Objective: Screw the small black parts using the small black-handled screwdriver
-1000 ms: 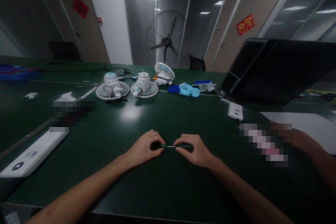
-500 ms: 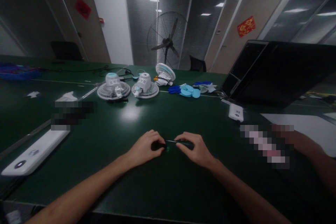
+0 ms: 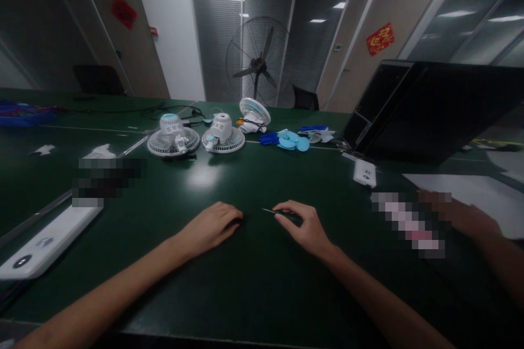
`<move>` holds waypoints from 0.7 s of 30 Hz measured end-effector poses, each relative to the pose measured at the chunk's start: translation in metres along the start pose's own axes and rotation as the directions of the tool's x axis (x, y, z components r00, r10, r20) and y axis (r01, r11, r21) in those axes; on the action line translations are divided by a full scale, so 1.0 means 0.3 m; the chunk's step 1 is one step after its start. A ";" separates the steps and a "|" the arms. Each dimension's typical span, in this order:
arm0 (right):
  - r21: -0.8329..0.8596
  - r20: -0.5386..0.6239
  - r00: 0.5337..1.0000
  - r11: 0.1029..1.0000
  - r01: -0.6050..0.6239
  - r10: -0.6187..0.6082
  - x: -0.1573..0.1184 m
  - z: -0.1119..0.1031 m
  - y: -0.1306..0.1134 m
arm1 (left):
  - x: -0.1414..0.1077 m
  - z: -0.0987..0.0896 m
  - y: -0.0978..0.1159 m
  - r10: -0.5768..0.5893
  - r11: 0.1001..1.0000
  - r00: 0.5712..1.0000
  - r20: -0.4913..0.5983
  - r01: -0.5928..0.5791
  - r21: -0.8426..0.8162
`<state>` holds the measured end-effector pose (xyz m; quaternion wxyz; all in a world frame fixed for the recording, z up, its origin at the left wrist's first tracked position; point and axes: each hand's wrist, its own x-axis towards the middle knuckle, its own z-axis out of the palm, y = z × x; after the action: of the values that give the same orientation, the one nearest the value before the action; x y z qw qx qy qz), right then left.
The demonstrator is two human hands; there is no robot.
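Your right hand [image 3: 305, 229] is closed around the dark handle of a slim screwdriver [image 3: 291, 217]; its thin metal shaft is bare and points left, towards your other hand, with a gap between; your left hand [image 3: 213, 227] is held palm down over the green table [image 3: 245, 294], its fingers curled inward; a dark patch shows at the fingertips, and whether you hold something there I cannot tell; ahead of you sit three small white fans, namely the left fan [image 3: 173, 137], the middle fan [image 3: 223, 133] and the rear fan [image 3: 254, 115]; light blue discs [image 3: 292, 140] lie to their right; beyond your right arm, another person's arm [image 3: 485, 223] rests near white sheets [image 3: 462, 185].
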<state>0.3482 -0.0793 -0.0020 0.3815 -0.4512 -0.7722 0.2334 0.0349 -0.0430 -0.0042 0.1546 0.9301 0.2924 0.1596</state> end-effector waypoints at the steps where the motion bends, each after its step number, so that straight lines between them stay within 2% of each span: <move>1: 0.012 0.008 1.000 1.000 -0.004 0.004 -0.001 -0.001 -0.002 | -0.020 -0.032 -0.062 -0.065 0.997 0.998 -0.019 0.065 0.034; 3: 0.035 0.019 1.000 0.999 -0.012 0.011 -0.001 -0.003 -0.005 | -0.075 -0.108 -0.203 -0.220 0.969 0.972 -0.083 0.228 0.095; 4: 0.044 0.023 1.000 0.999 -0.015 0.014 -0.002 -0.003 -0.005 | -0.109 -0.147 -0.275 -0.311 0.939 0.943 -0.115 0.324 0.114; 6: 0.051 0.033 0.999 0.998 -0.022 0.021 -0.001 -0.003 -0.004 | -0.183 -0.217 -0.403 -0.488 0.847 0.851 -0.193 0.516 0.131; 8: 0.048 0.042 0.999 0.998 -0.028 0.026 0.000 -0.003 -0.002 | -0.250 -0.265 -0.495 -0.591 0.765 0.767 -0.250 0.631 0.125; 10: 0.042 0.044 0.999 0.999 -0.027 0.025 0.001 -0.003 0.000 | -0.300 -0.289 -0.546 -0.627 0.715 0.721 -0.296 0.683 0.147; 13: 0.026 0.038 0.999 0.999 -0.018 0.017 0.003 -0.002 0.003 | -0.340 -0.295 -0.577 -0.637 0.676 0.694 -0.335 0.712 0.189; 17: -0.005 0.018 1.000 1.000 -0.004 0.004 0.001 0.000 0.008 | -0.372 -0.287 -0.624 -0.645 0.657 0.663 -0.379 0.735 0.167; 21: 0.004 0.028 0.999 1.000 -0.017 0.017 -0.002 -0.002 0.005 | -0.406 -0.288 -0.685 -0.620 0.665 0.681 -0.391 0.720 0.198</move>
<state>0.3497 -0.0793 -0.0028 0.3698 -0.4535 -0.7732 0.2445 -0.1949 0.0621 -0.0299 -0.0030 0.7320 0.6591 0.1728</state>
